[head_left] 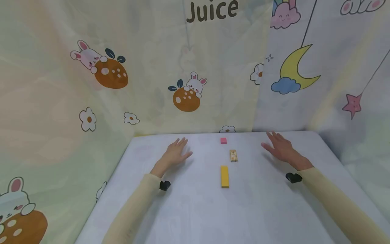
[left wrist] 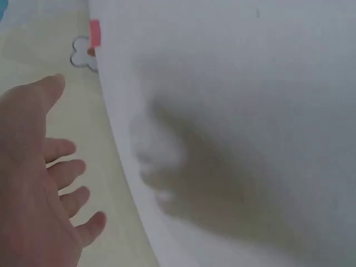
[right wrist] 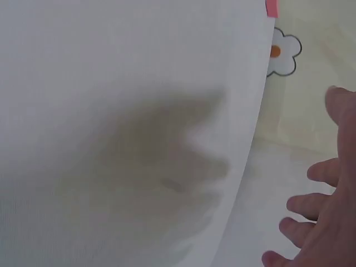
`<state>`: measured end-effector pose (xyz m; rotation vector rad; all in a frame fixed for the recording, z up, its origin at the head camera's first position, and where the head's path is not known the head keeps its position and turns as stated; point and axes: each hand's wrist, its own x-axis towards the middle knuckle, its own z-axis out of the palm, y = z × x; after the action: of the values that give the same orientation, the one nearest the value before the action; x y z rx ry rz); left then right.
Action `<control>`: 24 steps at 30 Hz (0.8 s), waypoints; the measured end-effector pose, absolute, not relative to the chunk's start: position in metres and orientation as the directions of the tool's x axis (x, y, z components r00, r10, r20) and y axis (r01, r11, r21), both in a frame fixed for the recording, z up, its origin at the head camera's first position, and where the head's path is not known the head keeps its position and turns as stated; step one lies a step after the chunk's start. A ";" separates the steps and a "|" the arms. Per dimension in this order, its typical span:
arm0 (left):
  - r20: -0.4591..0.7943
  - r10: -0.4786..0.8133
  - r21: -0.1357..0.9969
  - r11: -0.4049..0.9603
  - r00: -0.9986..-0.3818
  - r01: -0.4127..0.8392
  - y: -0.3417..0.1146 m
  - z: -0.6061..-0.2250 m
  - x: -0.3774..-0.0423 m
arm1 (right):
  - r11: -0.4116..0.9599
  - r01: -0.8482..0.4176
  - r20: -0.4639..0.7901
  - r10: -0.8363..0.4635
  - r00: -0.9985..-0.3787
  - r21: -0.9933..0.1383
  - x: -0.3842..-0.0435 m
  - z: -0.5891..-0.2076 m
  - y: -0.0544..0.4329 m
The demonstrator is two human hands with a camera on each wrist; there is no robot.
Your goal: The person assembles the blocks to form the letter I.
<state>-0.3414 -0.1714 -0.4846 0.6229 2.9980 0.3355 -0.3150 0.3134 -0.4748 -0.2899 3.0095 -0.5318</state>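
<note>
My left hand (head_left: 174, 153) hovers over the left part of the table with its fingers spread and nothing in it. On the other side my right hand (head_left: 281, 149) is held above the table, fingers likewise apart and holding nothing. Between the hands, roughly in a line, lie three small things: a pink block (head_left: 223, 140) by the far edge, a small yellow-and-white patterned piece (head_left: 233, 156) nearer, and a long yellow block (head_left: 224, 177) nearest to me. Both wrist views catch the pink block (left wrist: 95, 33) at the table's edge.
The white table (head_left: 195, 210) ends at a far edge against a printed cloth backdrop (head_left: 152, 78) with rabbits, flowers and a moon. Each wrist carries a small black camera mount, the left one (head_left: 165, 185) and the right one (head_left: 294, 178).
</note>
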 end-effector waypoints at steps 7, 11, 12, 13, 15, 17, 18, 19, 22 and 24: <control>-0.046 0.628 0.257 0.759 -0.777 0.599 -0.106 -0.488 -0.285 | 0.874 -0.182 -0.129 -0.265 -0.956 -0.450 -0.315 -0.481 0.274; -0.056 0.717 0.238 0.686 -0.695 0.688 -0.076 -0.496 -0.257 | 0.867 -0.195 -0.165 -0.299 -0.940 -0.459 -0.315 -0.486 0.244; -0.062 0.728 0.233 0.676 -0.683 0.699 -0.071 -0.497 -0.251 | 0.864 -0.212 -0.165 -0.316 -0.934 -0.456 -0.315 -0.488 0.238; -0.067 0.734 0.223 0.671 -0.676 0.707 -0.066 -0.499 -0.247 | 0.860 -0.231 -0.162 -0.335 -0.928 -0.455 -0.316 -0.490 0.232; -0.079 0.738 0.214 0.670 -0.671 0.711 -0.060 -0.502 -0.240 | 0.852 -0.267 -0.154 -0.369 -0.917 -0.451 -0.316 -0.493 0.224; -0.084 0.737 0.192 0.672 -0.670 0.715 -0.056 -0.503 -0.237 | 0.843 -0.295 -0.140 -0.393 -0.909 -0.449 -0.317 -0.494 0.219; -0.082 0.738 0.181 0.672 -0.670 0.718 -0.055 -0.503 -0.236 | 0.839 -0.309 -0.131 -0.404 -0.906 -0.449 -0.317 -0.495 0.217; -0.079 0.738 0.165 0.672 -0.670 0.722 -0.054 -0.503 -0.235 | 0.836 -0.319 -0.122 -0.410 -0.904 -0.446 -0.318 -0.495 0.216; -0.067 0.746 0.123 0.665 -0.663 0.736 -0.054 -0.503 -0.235 | 0.833 -0.335 -0.106 -0.419 -0.902 -0.442 -0.319 -0.496 0.213; -0.057 0.750 0.110 0.661 -0.659 0.743 -0.055 -0.504 -0.235 | 0.834 -0.351 -0.099 -0.428 -0.898 -0.427 -0.320 -0.496 0.212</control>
<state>-0.2353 -0.0551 -0.5037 1.2501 2.7729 0.1169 -0.3197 0.2124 -0.4959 -0.6061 2.8239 -0.6033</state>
